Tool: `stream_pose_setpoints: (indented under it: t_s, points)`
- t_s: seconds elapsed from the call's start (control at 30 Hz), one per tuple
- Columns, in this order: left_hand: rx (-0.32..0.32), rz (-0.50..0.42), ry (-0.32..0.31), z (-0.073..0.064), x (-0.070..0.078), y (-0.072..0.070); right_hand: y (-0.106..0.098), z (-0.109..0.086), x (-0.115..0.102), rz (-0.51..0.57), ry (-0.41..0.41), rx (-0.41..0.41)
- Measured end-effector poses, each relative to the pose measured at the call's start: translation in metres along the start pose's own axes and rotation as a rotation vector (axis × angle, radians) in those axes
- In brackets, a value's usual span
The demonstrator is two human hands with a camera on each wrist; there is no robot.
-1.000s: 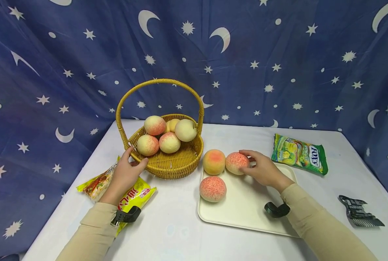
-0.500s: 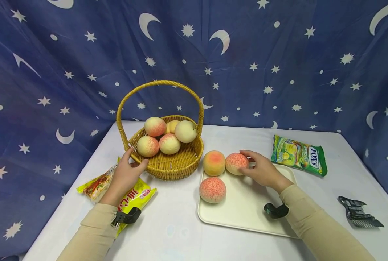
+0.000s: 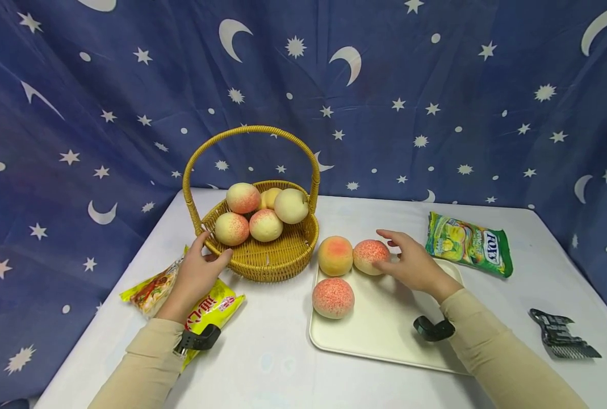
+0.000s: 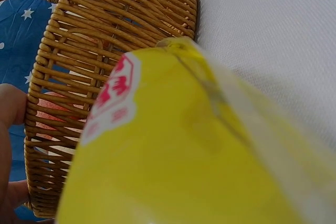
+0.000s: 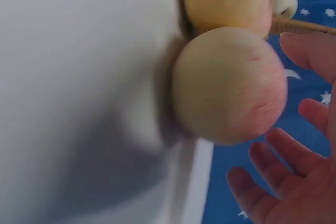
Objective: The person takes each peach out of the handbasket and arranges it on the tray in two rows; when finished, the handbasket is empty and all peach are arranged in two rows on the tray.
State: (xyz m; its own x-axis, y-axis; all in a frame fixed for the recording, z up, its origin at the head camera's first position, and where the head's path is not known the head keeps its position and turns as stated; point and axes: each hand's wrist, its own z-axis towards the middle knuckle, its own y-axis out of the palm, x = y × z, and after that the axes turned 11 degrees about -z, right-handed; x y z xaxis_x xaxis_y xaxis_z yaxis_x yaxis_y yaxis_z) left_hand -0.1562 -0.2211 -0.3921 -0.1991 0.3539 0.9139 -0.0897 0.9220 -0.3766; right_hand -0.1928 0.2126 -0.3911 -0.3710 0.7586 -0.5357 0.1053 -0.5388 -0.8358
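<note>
My left hand (image 3: 196, 275) rests at the near left rim of a wicker basket (image 3: 269, 268), thumb and forefinger spread along the edge. Several peaches (image 3: 266, 225) fill the back of the basket under its tall arched handle. My right hand (image 3: 410, 262) is spread beside a red-speckled peach (image 3: 368, 258) at the far edge of a cream tray (image 3: 385, 343). In the right wrist view its fingertips (image 5: 241, 179) stand off the peach, palm bare. An orange-yellow peach (image 3: 335, 257) touches that one on the left, and another speckled peach (image 3: 333, 298) sits nearer me.
Under my left forearm lie yellow food packets (image 3: 152, 287), one blocking much of the left wrist view (image 4: 173, 145). A green Fox's candy bag (image 3: 469, 244) is behind the tray, a black comb-like object (image 3: 564, 335) at the right. A starry blue curtain (image 3: 375, 113) backs the table.
My right hand's fingers have loosened and spread a little away from the speckled peach, which stays in place. The left hand and basket have not moved.
</note>
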Motion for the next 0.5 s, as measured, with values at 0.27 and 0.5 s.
stream_pose_setpoints:
  t_s: [0.27,0.5]
  points:
    - [0.001,-0.001,0.006,0.0,-0.001,-0.001,-0.013,0.016,-0.033,-0.016,-0.063,0.017]
    - [0.003,0.002,0.01,0.002,-0.001,0.0,-0.009,0.041,-0.071,0.031,-0.149,-0.016]
